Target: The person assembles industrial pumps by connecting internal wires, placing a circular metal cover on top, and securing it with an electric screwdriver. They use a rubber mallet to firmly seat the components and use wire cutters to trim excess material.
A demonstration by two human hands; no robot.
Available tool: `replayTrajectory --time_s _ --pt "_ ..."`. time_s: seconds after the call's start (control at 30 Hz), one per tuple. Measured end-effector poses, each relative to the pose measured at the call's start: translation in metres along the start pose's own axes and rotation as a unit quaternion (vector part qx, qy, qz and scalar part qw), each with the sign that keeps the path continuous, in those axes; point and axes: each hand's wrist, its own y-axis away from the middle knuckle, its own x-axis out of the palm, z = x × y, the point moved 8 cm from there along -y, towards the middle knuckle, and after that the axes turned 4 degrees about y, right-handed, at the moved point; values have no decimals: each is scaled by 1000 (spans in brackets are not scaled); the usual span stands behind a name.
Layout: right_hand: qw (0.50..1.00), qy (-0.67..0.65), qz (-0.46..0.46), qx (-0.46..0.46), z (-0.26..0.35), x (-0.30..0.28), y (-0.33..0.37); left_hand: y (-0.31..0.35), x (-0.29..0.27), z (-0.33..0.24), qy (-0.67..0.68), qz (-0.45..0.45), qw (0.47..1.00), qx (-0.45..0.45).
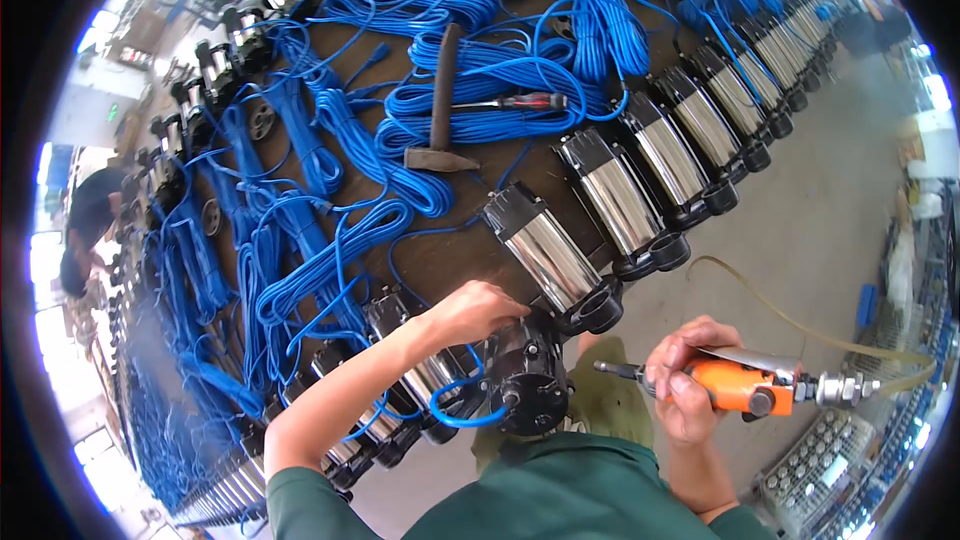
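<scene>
A pump [528, 380] with a black end cap faces up at the table's near edge, a blue cable running from it. My left hand [478, 312] is closed at the pump's far edge, its fingertips partly hidden there. To the right, my right hand [682, 380] wraps round an orange air screwdriver [735, 386]. The tool's bit points left, apart from the pump. A hose [850, 342] trails from the tool's rear fitting. Just beyond the pump lies a silver pump [552, 258] with black ends.
More silver pumps [668, 155] line the table's edges. Bundles of blue cable [480, 90] cover much of the dark tabletop [430, 265]. A hammer [444, 100] and a screwdriver [525, 101] lie among them. Another person [92, 220] is at the far left. A wire basket of parts [815, 465] stands lower right.
</scene>
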Motion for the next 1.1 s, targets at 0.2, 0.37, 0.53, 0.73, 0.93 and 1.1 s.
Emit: replayTrajectory --time_s 0.2,0.37,0.53,0.73,0.93,1.1 --pt "996 64 -62 -15 7 12 21 -14 11 -3 -32 71 992 102" --pt "995 83 -18 -54 5 60 16 -12 22 7 -62 72 988 121" --pt "988 119 59 -74 -24 92 13 -6 21 1 -61 40 985 154" --pt "960 225 136 -94 -27 116 12 -9 25 4 -91 53 987 124" --pt "956 237 153 -77 -37 116 15 -6 20 1 -100 41 989 104" --pt "971 185 126 -89 -41 108 15 25 26 35 -85 -32 995 -30"
